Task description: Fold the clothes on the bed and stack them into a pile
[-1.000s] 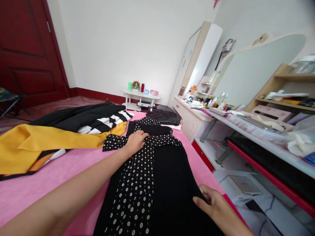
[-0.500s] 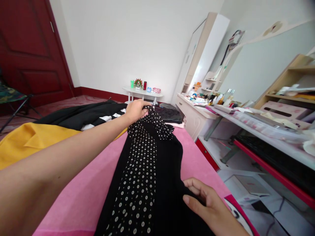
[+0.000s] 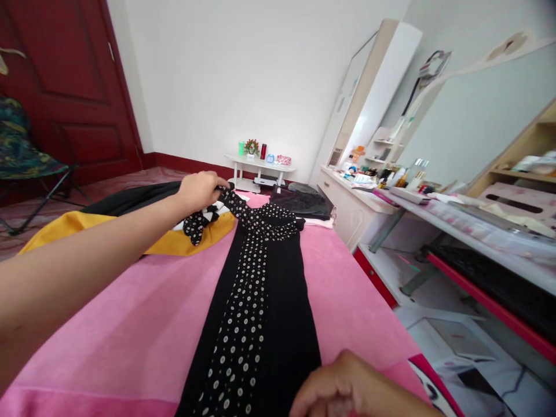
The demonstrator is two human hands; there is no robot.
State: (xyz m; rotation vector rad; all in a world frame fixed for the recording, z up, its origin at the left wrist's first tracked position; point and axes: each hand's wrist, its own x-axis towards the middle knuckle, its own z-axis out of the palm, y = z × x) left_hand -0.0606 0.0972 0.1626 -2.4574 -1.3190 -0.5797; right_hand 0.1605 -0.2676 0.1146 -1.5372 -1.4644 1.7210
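Observation:
A long black dress (image 3: 289, 289) with a white-dotted front panel lies lengthwise over a pink bedspread (image 3: 143, 324). Its dotted upper part is at the far end. My left hand (image 3: 200, 191) reaches far forward, fingers closed on the dotted fabric at the upper left, which is pulled out to the side; a loose dotted piece hangs below it. Near the bottom of the view, my right hand (image 3: 351, 385) is closed with curled fingers at the dress's right edge. The lower end of the dress runs out of the picture.
Yellow cloth (image 3: 82, 223) and black clothes (image 3: 134, 197) lie to the left. A folded dark garment (image 3: 299, 201) rests at the bed's far right. Beyond stands a low white table (image 3: 260, 163). A cluttered desk (image 3: 473, 231) lines the right; a folding chair (image 3: 26, 150) stands left.
My left hand has moved left, drawing the dotted upper fabric out to that side. My right hand has slid nearer along the dress edge, and the dress lies straighter and flatter.

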